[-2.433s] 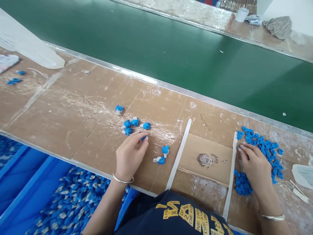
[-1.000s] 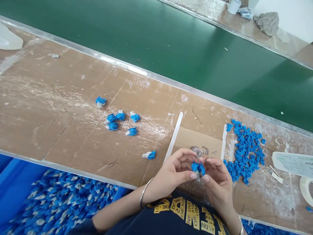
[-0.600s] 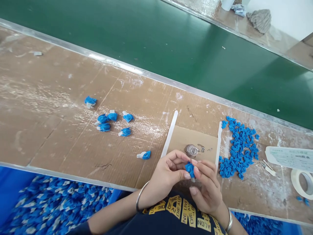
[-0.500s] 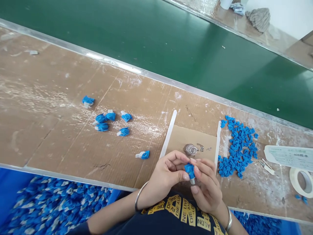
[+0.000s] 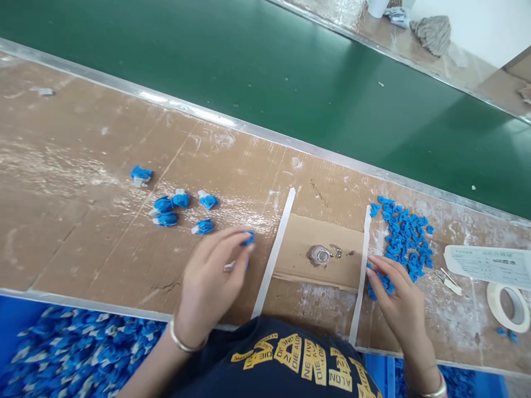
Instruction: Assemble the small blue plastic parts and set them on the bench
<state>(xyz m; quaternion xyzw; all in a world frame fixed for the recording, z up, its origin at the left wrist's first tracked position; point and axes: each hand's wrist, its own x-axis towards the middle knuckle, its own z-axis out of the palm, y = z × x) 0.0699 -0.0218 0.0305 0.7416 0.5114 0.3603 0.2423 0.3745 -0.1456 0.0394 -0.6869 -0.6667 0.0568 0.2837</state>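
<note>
My left hand (image 5: pixel 213 279) is over the board left of the white strip, thumb and fingertips pinched on a blue piece (image 5: pixel 248 239). Under that hand lies a white-tipped blue piece (image 5: pixel 229 266), mostly covered by the fingers. My right hand (image 5: pixel 400 296) is at the left edge of a heap of small curled blue pieces (image 5: pixel 409 235). Its thumb and forefinger are nearly together, with a bit of blue showing between them. Between the hands, a small glass jar (image 5: pixel 320 255) stands on a cardboard sheet (image 5: pixel 292 251), beside dark wet-looking spots.
Several white-tipped blue pieces (image 5: pixel 180 199) lie to the left. A tape roll (image 5: pixel 493 301), a paper label (image 5: pixel 489 260) and small sticks (image 5: pixel 451 283) lie at right. Beyond the board runs a green belt (image 5: pixel 249 72). Filled blue bins (image 5: pixel 83 354) stand below the front edge.
My hands have separated from in front of the jar. The left carried the blue piece leftward to the board; the right moved rightward to the heap of small blue pieces.
</note>
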